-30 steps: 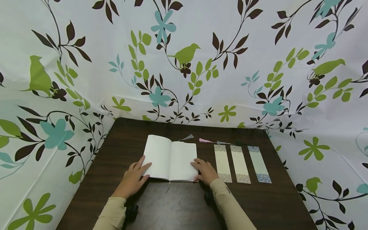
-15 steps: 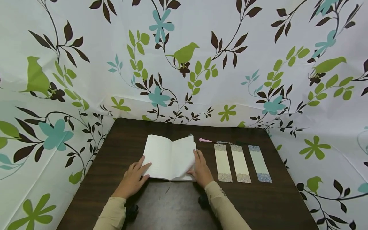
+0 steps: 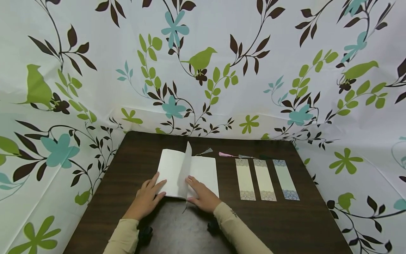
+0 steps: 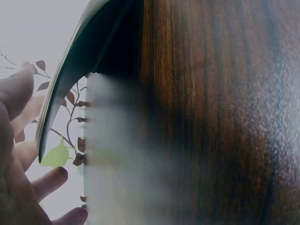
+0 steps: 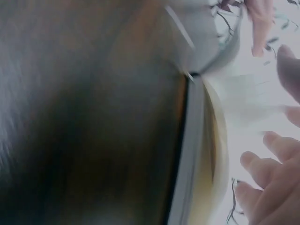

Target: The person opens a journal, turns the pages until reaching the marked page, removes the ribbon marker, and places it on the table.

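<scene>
An open notebook point(image 3: 169, 169) with blank-looking pages lies on the dark wooden table. My left hand point(image 3: 145, 198) rests on its left edge, fingers spread over the page. One loose page point(image 3: 185, 171) stands nearly upright near the spine, leaning left. Against its right side are the fingers of my right hand point(image 3: 204, 194), held fairly straight above the right page. In the right wrist view the notebook's lower edge point(image 5: 185, 164) shows, with the right-hand fingers point(image 5: 262, 168) extended over the pages. The left wrist view shows the notebook's left side point(image 4: 89, 42) curving up from the table.
Three bookmarks lie right of the notebook: two cream ones point(image 3: 245, 180) point(image 3: 265, 180) and a pale blue one point(image 3: 286, 180). A pink tassel point(image 3: 225, 154) lies above them. A grey tassel point(image 3: 205, 151) pokes out behind the notebook. Patterned cloth point(image 3: 203, 70) rises behind the table point(image 3: 285, 229).
My right hand has moved left from the notebook's right edge to near the spine, lifting a page and swinging it leftward. The left hand has stayed in place.
</scene>
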Available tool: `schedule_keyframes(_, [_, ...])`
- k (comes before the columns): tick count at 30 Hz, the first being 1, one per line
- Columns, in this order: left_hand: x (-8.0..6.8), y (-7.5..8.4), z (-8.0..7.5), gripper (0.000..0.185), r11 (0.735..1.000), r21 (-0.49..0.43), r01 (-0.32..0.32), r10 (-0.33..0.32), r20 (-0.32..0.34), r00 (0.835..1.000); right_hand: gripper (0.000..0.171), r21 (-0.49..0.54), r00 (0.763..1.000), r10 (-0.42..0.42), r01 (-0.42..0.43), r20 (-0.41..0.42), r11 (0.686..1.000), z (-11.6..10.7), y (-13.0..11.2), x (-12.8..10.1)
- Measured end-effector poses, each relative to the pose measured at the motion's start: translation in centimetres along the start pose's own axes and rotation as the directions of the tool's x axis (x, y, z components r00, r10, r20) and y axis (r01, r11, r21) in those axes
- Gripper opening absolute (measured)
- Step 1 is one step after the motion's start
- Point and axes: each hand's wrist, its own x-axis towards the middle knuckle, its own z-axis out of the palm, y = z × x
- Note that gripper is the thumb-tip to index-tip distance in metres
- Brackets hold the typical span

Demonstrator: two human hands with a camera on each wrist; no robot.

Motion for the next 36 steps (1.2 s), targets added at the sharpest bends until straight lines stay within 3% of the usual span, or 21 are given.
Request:
schedule_keyframes(4, [0.0,0.0,0.0,0.054,1.0,-0.012,0.014,-0.014,-0.001,1.0,0.064,-0.174,0.998,-0.057,0.063,0.04,0.983,1.1,-0.6,0.2])
schedule_keyframes(8, [0.0,0.0,0.0,0.06,0.999,-0.047,0.011,-0.012,-0.035,0.999,0.06,-0.284,0.995,-0.072,0.088,0.067,0.955,1.8,-1.2,0.3])
schedule_keyframes(13, [-0.1,0.0,-0.4,0.063,0.995,-0.093,-0.021,0.01,-0.124,0.992,0.061,-0.328,0.993,-0.064,0.093,0.1,0.94,2.1,-1.9,0.3])
schedule_keyframes(18, [0.4,0.1,-0.6,0.062,0.995,0.002,-0.103,0.102,-0.205,0.973,0.061,-0.361,0.992,-0.08,0.11,0.096,0.926,2.1,-1.8,0.3])
schedule_keyframes(22, [1.1,0.2,-0.4,0.056,0.973,0.121,-0.195,0.218,-0.216,0.952,0.061,-0.371,0.993,-0.082,0.106,0.08,0.923,2.2,-1.6,0.2])
schedule_keyframes(25, [1.3,0.2,0.0,0.048,0.955,0.173,-0.239,0.271,-0.195,0.943,0.061,-0.356,0.993,-0.08,0.105,0.082,0.929,2.2,-1.4,0.0])
schedule_keyframes(31, [0.7,-0.1,0.3,0.039,0.955,0.209,-0.212,0.248,-0.162,0.955,0.058,-0.282,0.991,-0.084,0.11,0.103,0.953,2.1,-1.0,-0.2])
schedule_keyframes(36, [0.5,-0.1,0.4,0.04,0.964,0.2,-0.176,0.204,-0.131,0.97,0.052,-0.189,0.997,-0.053,0.064,0.063,0.98,1.3,0.3,-0.6])
